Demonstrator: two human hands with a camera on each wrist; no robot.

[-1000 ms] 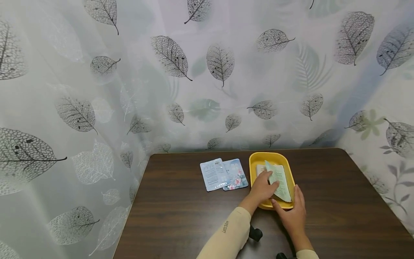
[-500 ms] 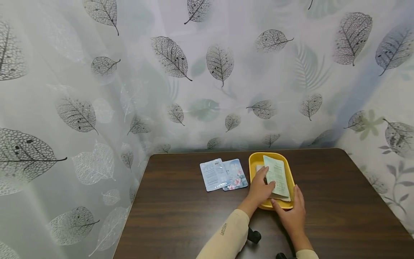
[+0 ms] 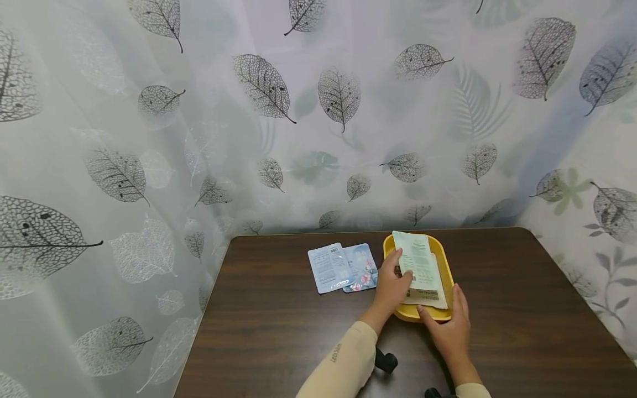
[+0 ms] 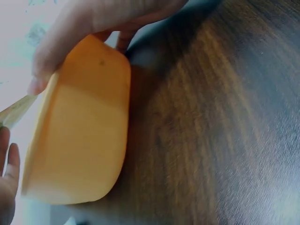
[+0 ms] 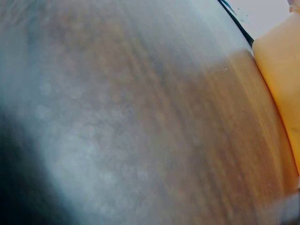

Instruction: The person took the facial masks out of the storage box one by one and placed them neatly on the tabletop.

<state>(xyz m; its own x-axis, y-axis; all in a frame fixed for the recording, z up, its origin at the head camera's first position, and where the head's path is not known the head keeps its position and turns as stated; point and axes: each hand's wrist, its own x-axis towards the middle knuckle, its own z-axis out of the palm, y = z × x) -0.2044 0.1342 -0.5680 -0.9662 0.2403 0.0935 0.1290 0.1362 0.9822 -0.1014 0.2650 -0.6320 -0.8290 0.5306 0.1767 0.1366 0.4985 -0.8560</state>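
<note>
My left hand point(image 3: 390, 283) pinches a pale green printed packet point(image 3: 417, 257), flat like a sheet-mask sachet, with the thumb on top at its left edge. The packet lies over the yellow plastic tray point(image 3: 444, 264), and its far end overlaps the tray's back rim. Beneath it another pale packet point(image 3: 437, 298) shows in the tray. My right hand point(image 3: 454, 331) holds the tray's near right corner, thumb at the front and fingers along the right side. In the left wrist view the left thumb point(image 4: 47, 61) presses on the packet above the tray's orange-looking wall point(image 4: 89, 126).
Two light blue sachets, one plain-printed point(image 3: 328, 269) and one with pink flowers point(image 3: 367, 276), overlap on the brown wooden table point(image 3: 278, 331) left of the tray. A leaf-patterned curtain point(image 3: 318, 188) hangs behind the table. Black camera mounts point(image 3: 386, 362) sit at the wrists.
The left hand has drawn back leftward with the green packet, which has gone from folded up to lying flatter and further left. The right hand stays at the tray's corner.
</note>
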